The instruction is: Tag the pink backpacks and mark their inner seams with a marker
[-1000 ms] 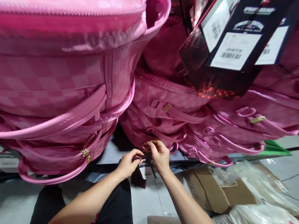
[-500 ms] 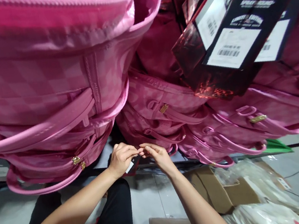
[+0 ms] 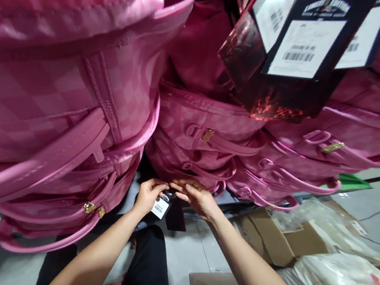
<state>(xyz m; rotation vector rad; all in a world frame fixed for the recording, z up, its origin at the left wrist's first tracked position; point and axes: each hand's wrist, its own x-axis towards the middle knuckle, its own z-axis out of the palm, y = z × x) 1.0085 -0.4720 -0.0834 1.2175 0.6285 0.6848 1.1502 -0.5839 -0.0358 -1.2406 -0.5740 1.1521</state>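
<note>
My left hand (image 3: 150, 196) is closed in a pinch at the top of a black hang tag (image 3: 161, 207) with a white barcode label. Close beside it, my right hand (image 3: 197, 196) has its thumb and fingers pinched near the tag's top end; what sits between them is too small to make out. A dark red tag (image 3: 174, 218) hangs just below the two hands. Both hands are in front of pink checkered bags: a large stack (image 3: 42, 88) on the left and a bag with a gold buckle (image 3: 206, 135) on the right.
More black hang tags (image 3: 308, 48) dangle close to the camera at upper right. Other pink bags (image 3: 339, 139) lie along the shelf to the right. Cardboard boxes (image 3: 265, 238) and clear plastic bags (image 3: 337, 270) are on the floor below.
The black hang tag now hangs further into view, its white label facing me, with the dark red tag under it. My fingertips have shifted slightly left and up.
</note>
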